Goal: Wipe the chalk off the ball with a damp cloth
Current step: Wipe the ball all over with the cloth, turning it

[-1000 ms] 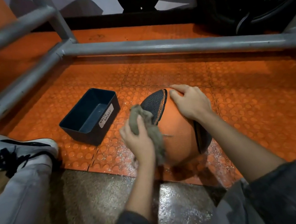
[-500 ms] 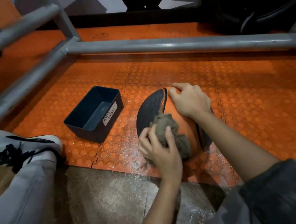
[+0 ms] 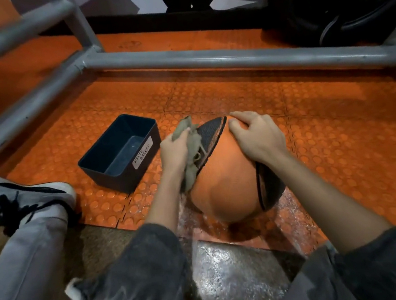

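- On the orange studded mat [image 3: 328, 132], near its front edge: orange ball [image 3: 223, 181] w/ black textured panels, btwn both hands.
- L hand [image 3: 174, 150] at ball's upper-left side, fingers curled round bunched grey-green cloth [image 3: 190, 138]. Cloth lies vs black panel, tail hanging down ball's left.
- R hand [image 3: 258, 137] on top of ball, fingers slightly spread, tips touching surface, gripping nothing.
- Dark bin [image 3: 130, 181] labelled "WASTE BASKET" just left of ball, apart from it.
- White chalk dust [image 3: 185, 217] on mat by ball's base.
- Grey tube frame [image 3: 230, 57] beyond; sneaker [image 3: 21, 195] far left.
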`<state>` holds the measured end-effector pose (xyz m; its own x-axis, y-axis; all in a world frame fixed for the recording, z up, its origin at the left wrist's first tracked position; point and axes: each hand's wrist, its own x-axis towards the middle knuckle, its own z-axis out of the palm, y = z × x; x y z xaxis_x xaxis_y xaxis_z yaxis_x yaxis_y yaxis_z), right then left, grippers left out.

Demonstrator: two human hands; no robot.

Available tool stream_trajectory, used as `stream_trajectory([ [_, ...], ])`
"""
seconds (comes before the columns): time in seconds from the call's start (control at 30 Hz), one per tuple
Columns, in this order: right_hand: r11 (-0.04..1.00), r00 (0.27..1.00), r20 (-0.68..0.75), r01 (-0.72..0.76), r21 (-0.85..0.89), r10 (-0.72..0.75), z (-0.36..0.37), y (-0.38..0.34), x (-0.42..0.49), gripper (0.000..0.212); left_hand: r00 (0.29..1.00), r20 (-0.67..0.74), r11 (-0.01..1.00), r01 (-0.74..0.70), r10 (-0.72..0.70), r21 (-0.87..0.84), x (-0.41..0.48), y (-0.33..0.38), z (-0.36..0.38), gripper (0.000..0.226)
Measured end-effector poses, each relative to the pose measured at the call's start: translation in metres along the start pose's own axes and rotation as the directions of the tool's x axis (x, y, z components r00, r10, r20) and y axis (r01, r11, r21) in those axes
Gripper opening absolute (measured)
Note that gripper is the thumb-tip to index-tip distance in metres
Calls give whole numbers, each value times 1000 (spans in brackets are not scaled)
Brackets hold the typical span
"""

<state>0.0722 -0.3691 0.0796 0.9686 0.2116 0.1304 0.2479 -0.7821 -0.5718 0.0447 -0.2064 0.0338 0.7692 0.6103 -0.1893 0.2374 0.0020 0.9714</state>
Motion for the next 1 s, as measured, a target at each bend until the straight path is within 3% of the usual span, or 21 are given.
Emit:
stream_trajectory([
  [0.1, 997, 998, 40, 55, -63, -53, -2, 1, -6, 50, 966, 141, 970, 230, -217, -82, 28, -17, -10, 38],
  [0.2, 971, 974, 160, 183, -151, -158, -5, -2, -13, 62, 905, 321, 906, 360, -281, -222, 36, -30, -12, 37],
  [0.27, 960, 957, 216, 230, -158, -194, -8, -2, -14, 64, 896, 346, 886, 379, -280, -267, 37, -33, -9, 42],
  [0.4, 985, 971, 196, 155, -75, -138, -8, 0, -10, 59, 965, 135, 925, 254, -224, -283, 33, -46, -4, 44],
  [0.47, 989, 975, 187, 132, -66, -118, -6, 0, -6, 59, 993, 36, 955, 121, -116, -272, 10, -43, -5, 35],
  [0.6, 995, 989, 130, 84, -60, -76, -1, -3, -4, 62, 994, -102, 942, -73, 42, -328, -39, -36, -1, 15],
  [0.67, 998, 994, 104, 41, -52, -36, 4, -6, -4, 70, 977, -207, 943, -110, 45, -313, -54, -41, 3, 15],
  [0.73, 999, 997, 73, -3, -36, 6, 7, -13, -4, 76, 952, -306, 971, -76, 3, -227, -75, -50, 15, 34],
  [0.8, 996, 996, 55, -68, -62, 71, 8, -22, -4, 66, 927, -375, 993, -47, 2, -110, -109, -49, 31, 51],
  [0.9, 987, 991, 34, -125, -96, 129, 10, -30, -8, 58, 900, -360, 970, -224, 244, 98, -142, -56, 49, 69],
  [1.0, 986, 987, 121, -91, -137, 108, 7, -29, -16, 64, 912, -365, 981, -191, 189, 31, -137, -60, 41, 77],
])
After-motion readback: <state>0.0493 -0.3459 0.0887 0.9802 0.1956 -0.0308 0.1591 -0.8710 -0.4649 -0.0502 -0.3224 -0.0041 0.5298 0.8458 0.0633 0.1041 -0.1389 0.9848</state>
